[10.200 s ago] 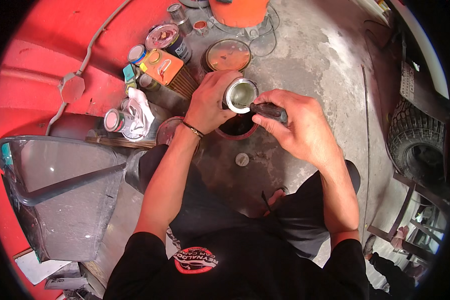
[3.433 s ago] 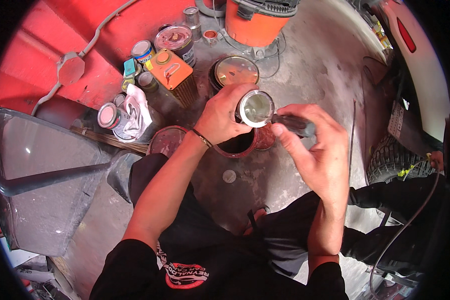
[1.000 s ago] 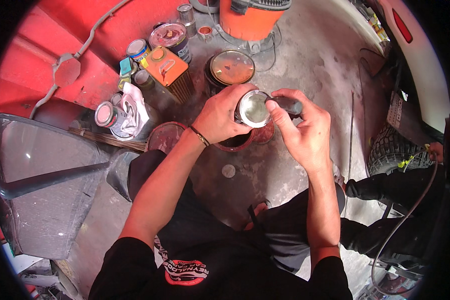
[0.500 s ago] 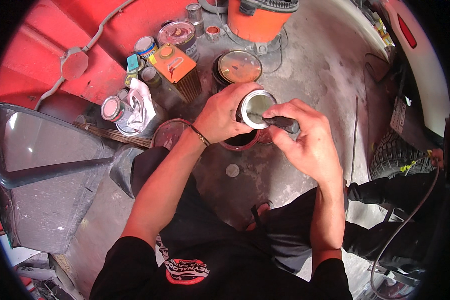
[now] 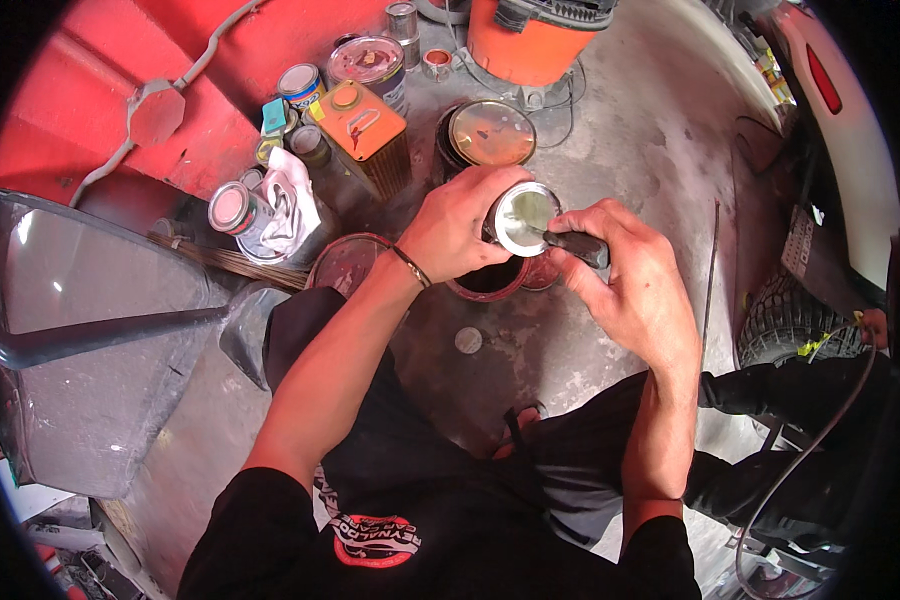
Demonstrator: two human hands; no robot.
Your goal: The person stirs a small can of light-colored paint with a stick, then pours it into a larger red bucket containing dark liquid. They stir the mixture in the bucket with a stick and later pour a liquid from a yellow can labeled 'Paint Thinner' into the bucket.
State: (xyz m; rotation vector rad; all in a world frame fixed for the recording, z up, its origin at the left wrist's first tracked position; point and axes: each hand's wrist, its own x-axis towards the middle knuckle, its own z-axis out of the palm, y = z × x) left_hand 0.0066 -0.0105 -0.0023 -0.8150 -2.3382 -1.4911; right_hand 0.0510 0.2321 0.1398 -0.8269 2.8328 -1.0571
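My left hand (image 5: 450, 228) is wrapped round a small open metal can (image 5: 516, 206), its mouth tilted toward me and its inside pale and greyish. In my right hand (image 5: 638, 275) is a tool with a thick dark handle (image 5: 582, 247), pinched between thumb and fingers. Its far end reaches into the can's mouth; what kind of tip it has I cannot make out. Below the hands stands a larger open can with a reddish rim (image 5: 487, 296) and a dark inside, partly covered by my left hand. Just beyond is a can topped by a round stained lid (image 5: 492, 133).
An orange rectangular tin (image 5: 363, 122) stands among several paint cans, beside a crumpled white cloth (image 5: 290, 205). An orange vacuum-like bucket (image 5: 523, 45) stands at the back. A dark panel (image 5: 90, 400) lies left. At right are a car body (image 5: 850, 130), a tyre (image 5: 775, 315) and another person's hand (image 5: 874, 327).
The view has shifted slightly, so everything sits a little farther right. Both hands keep their hold, and the tool's end stays inside the small can.
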